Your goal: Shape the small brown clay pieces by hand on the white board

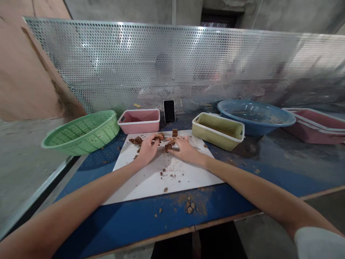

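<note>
A white board (151, 183) lies on the blue table, strewn with brown crumbs and chunks. Over its far half, my left hand (148, 149) has its fingers curled down among small brown pieces (161, 135); what they grip is partly hidden. Thumb and fingers of my right hand (185, 149) close on a small dark brown cube (168, 148), close to the left fingertips. Another brown block (175, 132) stands just beyond the right hand. Left of the left hand sits a darker, rough brown lump (136, 140).
Behind the board are a pink bin (140, 126), an upright phone (169, 111) and a yellow-green bin (215, 135). A green basket (81, 135) stands left; a blue basin (253, 118) and stacked pink bins (315, 129) stand right. A perforated metal panel (113, 68) rises behind.
</note>
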`<state>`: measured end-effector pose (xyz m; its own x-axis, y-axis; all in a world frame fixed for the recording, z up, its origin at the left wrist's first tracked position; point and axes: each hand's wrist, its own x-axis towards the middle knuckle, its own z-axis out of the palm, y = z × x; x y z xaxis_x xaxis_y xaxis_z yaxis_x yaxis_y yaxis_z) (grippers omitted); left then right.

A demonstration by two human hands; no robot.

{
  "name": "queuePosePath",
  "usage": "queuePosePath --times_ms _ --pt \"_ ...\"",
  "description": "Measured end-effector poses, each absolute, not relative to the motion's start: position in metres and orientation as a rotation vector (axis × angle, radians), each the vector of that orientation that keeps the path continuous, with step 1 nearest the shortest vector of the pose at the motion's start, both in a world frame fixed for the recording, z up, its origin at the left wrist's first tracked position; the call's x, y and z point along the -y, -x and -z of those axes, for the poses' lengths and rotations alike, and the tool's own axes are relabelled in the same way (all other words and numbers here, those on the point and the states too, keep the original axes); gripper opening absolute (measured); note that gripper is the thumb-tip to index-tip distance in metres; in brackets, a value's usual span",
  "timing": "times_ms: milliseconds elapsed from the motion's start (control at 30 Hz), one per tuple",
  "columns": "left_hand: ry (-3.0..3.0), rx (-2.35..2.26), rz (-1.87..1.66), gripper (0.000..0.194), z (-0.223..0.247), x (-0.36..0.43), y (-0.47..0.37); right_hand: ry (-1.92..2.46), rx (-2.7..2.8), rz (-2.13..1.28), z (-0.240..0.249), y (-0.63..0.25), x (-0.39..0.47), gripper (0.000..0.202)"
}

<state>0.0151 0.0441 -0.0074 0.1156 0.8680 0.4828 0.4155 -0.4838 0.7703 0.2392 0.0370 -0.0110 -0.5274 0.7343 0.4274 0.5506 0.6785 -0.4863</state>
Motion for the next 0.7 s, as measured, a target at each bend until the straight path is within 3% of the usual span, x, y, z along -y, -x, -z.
queuePosePath --times_ms 367,700 --pt "-2.383 -1.132 -1.606 0.022 0.007 -0.028 -0.020 0.792 1.499 -0.967 0.021 -0.241 -0.048 0.044" --pt "-2.560 -0.986 -1.748 0.020 0.006 -0.027 -0.021 0.808 1.390 -1.035 0.020 -0.232 -0.041 0.044"
